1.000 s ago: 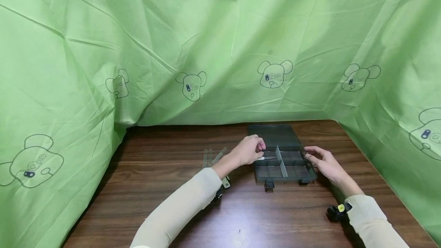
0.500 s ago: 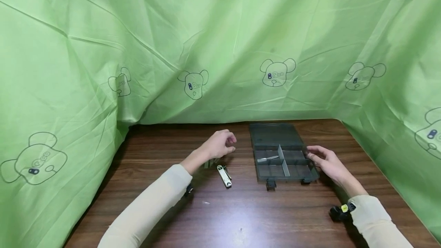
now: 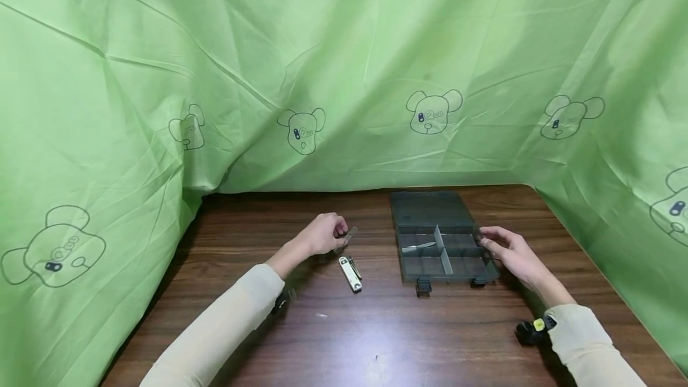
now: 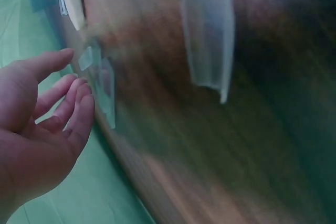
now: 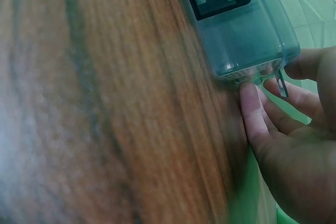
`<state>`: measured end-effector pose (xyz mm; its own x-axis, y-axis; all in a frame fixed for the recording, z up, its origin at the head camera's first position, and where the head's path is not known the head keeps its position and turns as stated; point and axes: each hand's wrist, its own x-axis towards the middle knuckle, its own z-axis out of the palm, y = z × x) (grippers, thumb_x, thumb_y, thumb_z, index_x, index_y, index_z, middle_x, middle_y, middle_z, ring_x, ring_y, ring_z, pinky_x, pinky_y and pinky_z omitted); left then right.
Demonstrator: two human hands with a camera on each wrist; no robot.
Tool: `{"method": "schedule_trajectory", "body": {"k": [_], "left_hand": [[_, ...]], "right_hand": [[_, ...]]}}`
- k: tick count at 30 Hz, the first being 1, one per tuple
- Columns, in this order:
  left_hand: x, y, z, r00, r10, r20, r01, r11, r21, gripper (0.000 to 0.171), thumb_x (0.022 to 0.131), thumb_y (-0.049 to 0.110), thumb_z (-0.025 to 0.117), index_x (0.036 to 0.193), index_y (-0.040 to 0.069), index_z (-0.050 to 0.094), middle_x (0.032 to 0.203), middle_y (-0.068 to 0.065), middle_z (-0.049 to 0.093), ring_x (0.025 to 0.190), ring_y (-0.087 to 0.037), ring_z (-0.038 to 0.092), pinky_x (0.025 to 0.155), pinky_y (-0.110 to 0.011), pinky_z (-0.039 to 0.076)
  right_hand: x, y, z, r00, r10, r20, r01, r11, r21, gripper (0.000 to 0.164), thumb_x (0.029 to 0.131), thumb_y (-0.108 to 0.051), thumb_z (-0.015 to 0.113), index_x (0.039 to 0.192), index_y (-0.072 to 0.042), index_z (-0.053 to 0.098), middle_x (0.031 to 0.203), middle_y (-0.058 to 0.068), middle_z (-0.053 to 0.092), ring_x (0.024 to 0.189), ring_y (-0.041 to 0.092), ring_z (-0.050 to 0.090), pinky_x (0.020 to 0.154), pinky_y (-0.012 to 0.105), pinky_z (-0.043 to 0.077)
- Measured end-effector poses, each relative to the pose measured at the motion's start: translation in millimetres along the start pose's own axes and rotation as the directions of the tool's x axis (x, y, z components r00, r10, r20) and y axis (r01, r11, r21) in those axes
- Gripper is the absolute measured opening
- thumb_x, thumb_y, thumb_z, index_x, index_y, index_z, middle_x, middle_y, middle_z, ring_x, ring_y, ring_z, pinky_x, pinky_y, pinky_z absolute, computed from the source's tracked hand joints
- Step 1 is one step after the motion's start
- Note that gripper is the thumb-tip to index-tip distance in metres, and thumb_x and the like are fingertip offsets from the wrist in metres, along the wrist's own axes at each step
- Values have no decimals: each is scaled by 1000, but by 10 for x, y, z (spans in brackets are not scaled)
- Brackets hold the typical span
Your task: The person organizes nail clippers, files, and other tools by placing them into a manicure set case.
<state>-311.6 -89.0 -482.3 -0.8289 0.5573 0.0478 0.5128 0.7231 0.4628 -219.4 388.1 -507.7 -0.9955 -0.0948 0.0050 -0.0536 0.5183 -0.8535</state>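
In the head view my left hand [image 3: 321,234] is over the left middle of the table, at a clear plastic strip [image 3: 350,234]. The left wrist view has its thumb and loosely bent fingers apart, fingertips right by clear strips [image 4: 107,90]. My right hand [image 3: 507,252] touches the right side of a smoky, see-through compartment box [image 3: 451,280] with relaxed fingers; its thumb is at a lower corner of the box in the right wrist view. Inside, a slim pale pointed piece [image 3: 418,247] lies in the back left compartment, left of a grey divider [image 3: 443,249].
The box lid [image 3: 430,209] lies folded back, and two latches [image 3: 423,286] stick out in front. A small white oblong tool [image 3: 350,274] with a thin dark part lies between hand and box. A clear tapered piece [image 4: 210,35] shows in the left wrist view. Green cloth [image 3: 365,76] encloses the table.
My left hand has withdrawn from the box and moved left to the clear strips, uncovering the white tool. The pale pointed piece now lies in the box. The right hand stays at the box.
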Motion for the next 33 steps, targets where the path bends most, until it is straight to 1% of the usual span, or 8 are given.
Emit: {"method": "schedule_trajectory", "body": {"k": [4, 8, 12, 16, 19, 25, 29, 33], "left_hand": [[4, -2, 55, 999, -39, -10, 39, 999, 33, 22, 90, 15, 85, 105, 5, 72, 97, -5, 70, 90, -17, 65, 85, -33, 57], [3, 37, 99, 996, -83, -39, 85, 995, 58, 16, 90, 11, 82, 103, 6, 74, 94, -4, 73, 84, -13, 65, 82, -33, 57], [-17, 88, 125, 989, -137, -60, 140, 989, 56, 16, 86, 6, 78, 102, 6, 75, 92, -3, 75, 79, -11, 64, 77, -34, 58], [-24, 111, 141, 985, -160, -71, 165, 985, 58, 18, 84, 6, 78, 102, 7, 74, 93, -3, 73, 78, -12, 62, 75, -34, 57], [-20, 121, 141, 985, -156, -71, 162, 984, 77, 18, 83, 6, 78, 100, 9, 73, 91, -1, 68, 79, -13, 61, 76, -34, 56], [1, 136, 139, 992, -112, -51, 117, 986, 117, 15, 85, 3, 77, 96, 11, 71, 89, 3, 61, 83, -14, 59, 76, -34, 55], [33, 165, 149, 995, -78, -65, 82, 994, 73, 15, 88, 0, 73, 97, 12, 71, 91, 3, 66, 84, -12, 61, 79, -31, 55], [93, 286, 144, 997, -15, -77, 15, 1000, 0, 12, 90, 2, 73, 98, 11, 72, 92, 1, 70, 84, -9, 63, 80, -26, 55]], "right_hand": [[9, 2, 7, 1000, -3, -9, 3, 1000, -2, 50, 112, -27, 56, 150, 5, 50, 139, 31, 60, 105, 4, 62, 79, 25, 56], [17, 10, 14, 1000, -2, -12, 2, 1000, 14, 50, 112, -26, 57, 150, 5, 50, 138, 30, 60, 104, 8, 63, 76, 27, 56], [16, 23, 19, 1000, 2, -14, -2, 1000, 20, 50, 111, -25, 57, 150, 5, 50, 137, 30, 61, 101, 9, 63, 72, 29, 56], [13, 27, 20, 1000, -2, -22, 2, 1000, 23, 50, 111, -26, 58, 149, 5, 51, 135, 29, 62, 98, 10, 63, 70, 30, 56], [10, 29, 18, 1000, -5, -26, 5, 1000, 22, 50, 111, -27, 58, 149, 5, 51, 135, 29, 62, 97, 9, 62, 70, 30, 56], [9, 37, 18, 1000, 5, -18, -4, 1000, 15, 50, 111, -28, 57, 150, 4, 50, 137, 29, 61, 98, 10, 61, 70, 31, 56], [7, 38, 17, 1000, 5, -13, -5, 1000, 6, 51, 112, -29, 57, 150, 4, 50, 139, 29, 60, 102, 8, 62, 74, 28, 56], [3, 36, 21, 1000, -3, -18, 3, 1000, 1, 51, 112, -30, 57, 149, 4, 51, 137, 29, 61, 101, 7, 62, 75, 27, 56]]}}
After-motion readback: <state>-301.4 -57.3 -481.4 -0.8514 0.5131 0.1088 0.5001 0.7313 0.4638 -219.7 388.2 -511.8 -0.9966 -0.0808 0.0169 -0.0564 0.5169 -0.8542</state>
